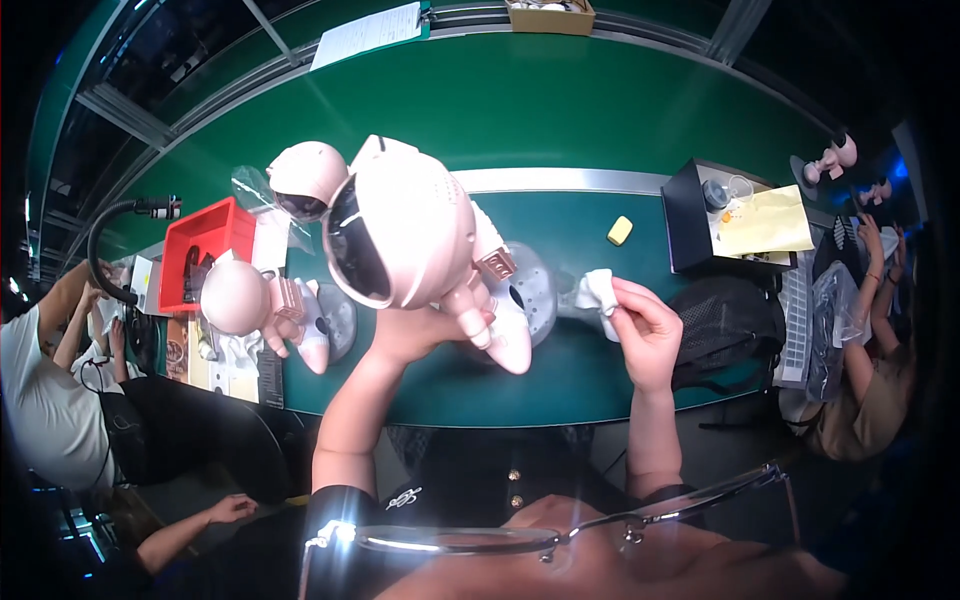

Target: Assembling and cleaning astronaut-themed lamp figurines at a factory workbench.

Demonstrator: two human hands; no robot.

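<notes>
My left hand is closed around the lower body of a large pale pink astronaut figurine, holding it tilted above the green bench. It has a glossy dark visor and a round helmet. A grey round base with small holes shows by its feet; whether the two are joined I cannot tell. To its right, my right hand pinches a crumpled white cloth or tissue between thumb and fingers, apart from the figurine. Two similar figurines, one lower and one farther back, stand at the left.
A yellow block lies beyond my right hand. At right are a black tray holding yellow paper and a clear cup, and a black mesh bag. A red bin and gooseneck lamp stand left. Other people sit at both sides.
</notes>
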